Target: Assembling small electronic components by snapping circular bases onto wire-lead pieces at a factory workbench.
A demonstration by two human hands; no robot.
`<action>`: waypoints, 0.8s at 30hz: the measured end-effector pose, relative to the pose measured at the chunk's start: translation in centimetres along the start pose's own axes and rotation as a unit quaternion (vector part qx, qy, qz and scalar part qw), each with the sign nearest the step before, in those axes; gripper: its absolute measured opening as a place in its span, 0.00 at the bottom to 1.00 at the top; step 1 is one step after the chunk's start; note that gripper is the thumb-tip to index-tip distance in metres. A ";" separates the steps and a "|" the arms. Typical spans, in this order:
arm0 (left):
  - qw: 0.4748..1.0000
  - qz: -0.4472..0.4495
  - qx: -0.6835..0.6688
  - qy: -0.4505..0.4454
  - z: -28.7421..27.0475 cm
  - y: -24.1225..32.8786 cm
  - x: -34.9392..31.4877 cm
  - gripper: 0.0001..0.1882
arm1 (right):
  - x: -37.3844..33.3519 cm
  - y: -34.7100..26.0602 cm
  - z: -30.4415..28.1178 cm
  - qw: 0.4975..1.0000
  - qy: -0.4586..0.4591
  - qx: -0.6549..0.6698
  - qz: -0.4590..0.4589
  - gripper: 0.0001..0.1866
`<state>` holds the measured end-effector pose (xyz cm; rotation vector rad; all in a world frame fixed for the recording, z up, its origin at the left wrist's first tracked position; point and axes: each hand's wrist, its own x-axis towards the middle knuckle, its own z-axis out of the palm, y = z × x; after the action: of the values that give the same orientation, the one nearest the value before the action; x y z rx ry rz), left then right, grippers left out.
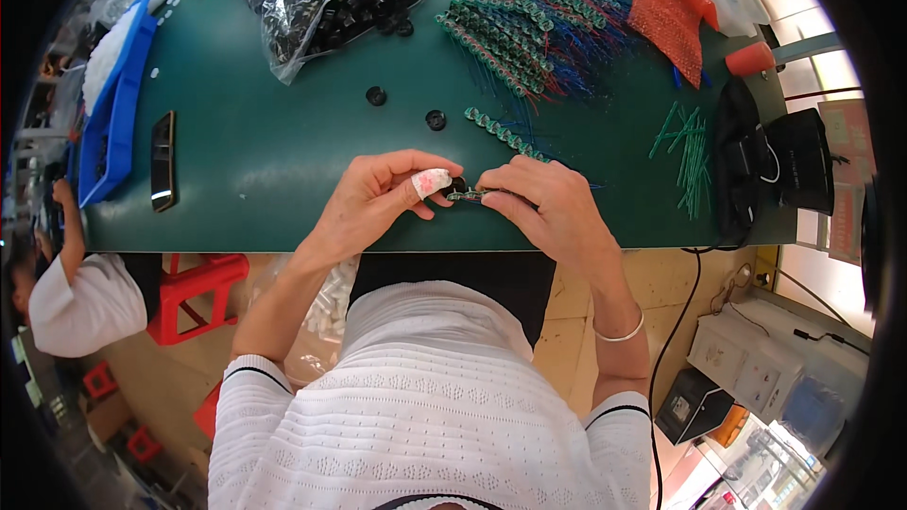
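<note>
Near the table's front edge, my left hand (376,196) pinches a small black round cap (458,185). White tape with a pink stain wraps one of its fingers. My right hand (557,208), close beside it, grips the end of a small green circuit board piece (467,196) that meets the cap; the fingers partly hide both. Just beyond my hands lies a strip of round green circuit boards (501,131) with thin wires. Two loose black caps, a farther one (376,95) and a nearer one (436,120), rest on the green table (283,151).
At the back are a clear bag of black parts (331,9) and a pile of wired green strips (510,24). A blue tray (118,123) and a phone (163,161) lie left. Green sticks (694,156) and a red bubble-wrap bag (666,14) lie right. Another person (85,307) sits left.
</note>
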<state>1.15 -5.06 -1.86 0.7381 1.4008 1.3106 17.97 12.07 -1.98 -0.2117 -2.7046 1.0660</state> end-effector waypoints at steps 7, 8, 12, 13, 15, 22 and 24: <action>0.999 0.020 0.041 0.008 0.1 -0.2 -0.3 0.13 | 0.1 -0.2 0.5 1.000 0.008 -0.019 -0.005 0.06; 0.997 0.034 0.073 0.017 0.1 -0.4 -0.4 0.14 | 0.1 -0.3 0.5 1.000 0.008 -0.019 -0.005 0.06; 0.987 0.078 0.124 0.063 0.9 -0.5 -0.9 0.17 | 0.2 -0.7 1.1 0.999 0.026 -0.038 -0.001 0.06; 0.984 0.083 0.138 0.069 1.1 -0.5 -1.0 0.16 | 0.2 -0.7 1.3 0.999 0.030 -0.045 0.003 0.06; 0.971 0.120 0.181 0.096 1.4 -1.3 -0.9 0.15 | 0.2 -0.9 1.9 0.997 0.053 -0.054 -0.006 0.06; 0.826 0.238 0.454 0.234 -0.5 -2.2 -0.7 0.08 | 0.4 -1.8 4.4 0.992 0.078 -0.099 -0.007 0.06; 0.825 0.200 0.441 0.292 -3.3 -1.7 -1.5 0.08 | 0.3 -1.3 4.1 0.990 0.085 -0.111 0.004 0.06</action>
<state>-1.20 -7.89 -3.51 1.3677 2.5301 1.2041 16.54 8.48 -3.97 -0.3341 -2.6646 0.7107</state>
